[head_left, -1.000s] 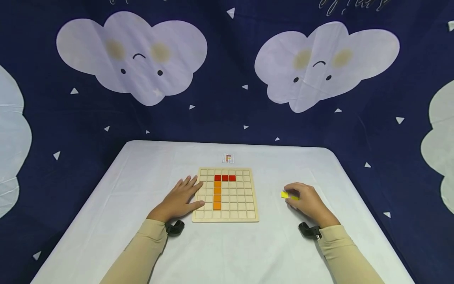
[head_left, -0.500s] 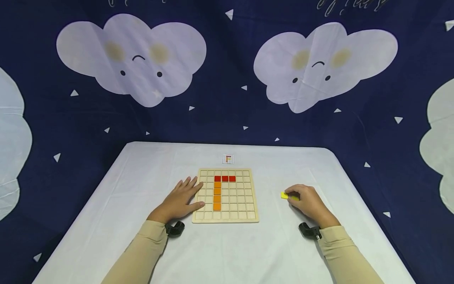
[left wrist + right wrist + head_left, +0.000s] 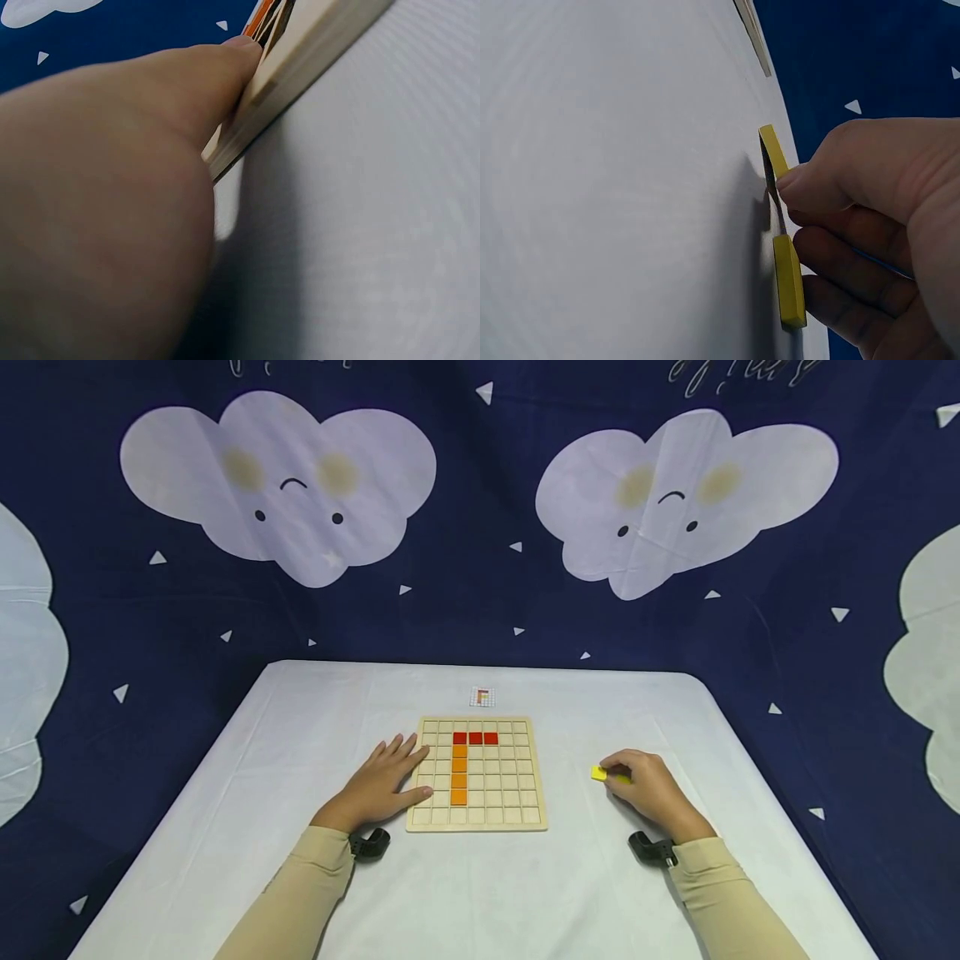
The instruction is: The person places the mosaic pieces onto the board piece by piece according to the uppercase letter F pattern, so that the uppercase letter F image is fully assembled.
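My right hand [image 3: 645, 785] pinches a small square yellow tile [image 3: 597, 772] between thumb and fingertips, right of the board. In the right wrist view that tile [image 3: 774, 150] is tilted, with a shadow beside it. A second yellow tile [image 3: 789, 285] is close under the other fingers, mostly hidden from the head view. My left hand [image 3: 378, 783] lies with fingers spread over the left edge of the wooden grid board [image 3: 517, 815]. Its thumb [image 3: 225, 64] rests on the rim. On the board, red tiles [image 3: 476, 738] form a short row and orange tiles [image 3: 459, 767] a column below its left end.
A small printed card [image 3: 482, 697] with a coloured grid pattern lies just behind the board. White cloth [image 3: 570, 893] covers the table, and a dark blue cloth with clouds [image 3: 480, 602] hangs behind it.
My right thumb and fingers have closed on the front yellow tile and drawn it slightly left, away from the other one. The left hand stays in place on the board.
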A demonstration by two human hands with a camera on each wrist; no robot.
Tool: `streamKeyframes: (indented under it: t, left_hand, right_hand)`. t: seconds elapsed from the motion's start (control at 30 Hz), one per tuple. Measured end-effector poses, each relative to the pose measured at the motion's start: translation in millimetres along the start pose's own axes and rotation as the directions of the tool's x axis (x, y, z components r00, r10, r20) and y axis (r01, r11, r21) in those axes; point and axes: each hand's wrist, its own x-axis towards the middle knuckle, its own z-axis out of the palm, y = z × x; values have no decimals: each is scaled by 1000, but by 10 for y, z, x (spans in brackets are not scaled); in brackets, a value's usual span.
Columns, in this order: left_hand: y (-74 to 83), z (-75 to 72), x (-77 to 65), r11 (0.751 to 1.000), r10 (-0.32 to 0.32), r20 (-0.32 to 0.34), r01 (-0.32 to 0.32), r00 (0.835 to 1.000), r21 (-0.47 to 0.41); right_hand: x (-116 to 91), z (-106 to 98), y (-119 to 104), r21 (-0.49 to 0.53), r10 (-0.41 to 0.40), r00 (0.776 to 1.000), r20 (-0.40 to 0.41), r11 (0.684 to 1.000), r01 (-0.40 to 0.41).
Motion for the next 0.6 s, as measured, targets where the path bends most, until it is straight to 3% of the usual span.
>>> streamKeyframes:
  t: [0.4,0.6]
  left_hand:
    - [-14,16,4,1000,-5,3,5,1000,10]
    - [5,-4,-5,1000,3,-1,-3,1000,-1]
  right_hand:
    - [38,3,-86,37,14,1000,14,999,-15]
    - [87,34,-144,35,-32,999,-6,999,32]
